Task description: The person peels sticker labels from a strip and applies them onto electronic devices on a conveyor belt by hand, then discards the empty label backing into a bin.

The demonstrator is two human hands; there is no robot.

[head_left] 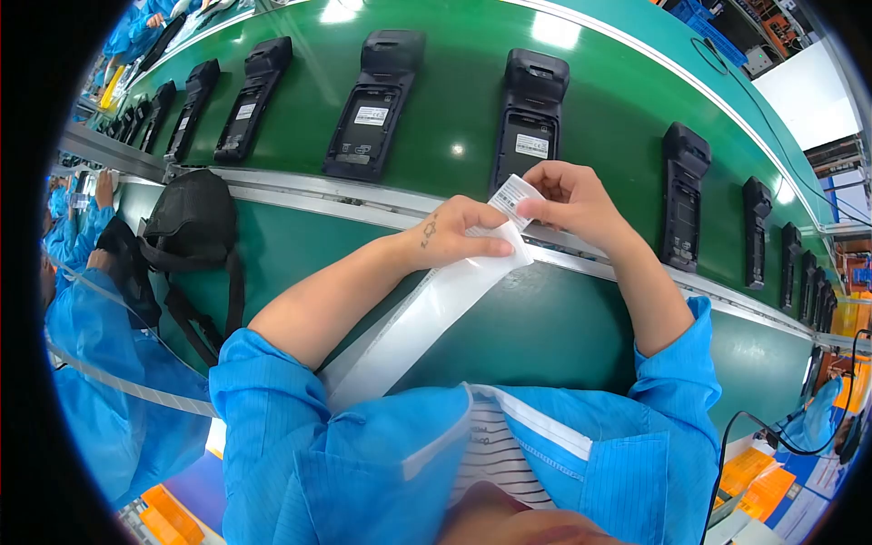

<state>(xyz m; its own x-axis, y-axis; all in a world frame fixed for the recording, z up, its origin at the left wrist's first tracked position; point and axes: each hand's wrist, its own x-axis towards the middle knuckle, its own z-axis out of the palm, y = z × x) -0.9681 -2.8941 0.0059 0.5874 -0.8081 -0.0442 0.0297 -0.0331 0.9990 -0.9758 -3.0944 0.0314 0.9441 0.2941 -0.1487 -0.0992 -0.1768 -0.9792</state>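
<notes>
A long strip of label backing paper [427, 313] runs from my lap up to my hands, above the front rail of the belt. My left hand [459, 234] is closed on its upper end, thumb on top. A white printed label [514, 196] stands at that end, and my right hand [574, 202] pinches its edge between thumb and finger. Whether the label is still partly stuck to the strip, I cannot tell. Just beyond my hands lies a black handheld terminal [530, 113] with its open battery bay facing up and a white sticker inside.
More black terminals [374, 104] lie in a row along the green conveyor belt [454, 86]. A black bag [192, 222] sits on the green table [563, 318] to the left. Beside me on the left, a co-worker in a blue smock [127, 391] works at the line.
</notes>
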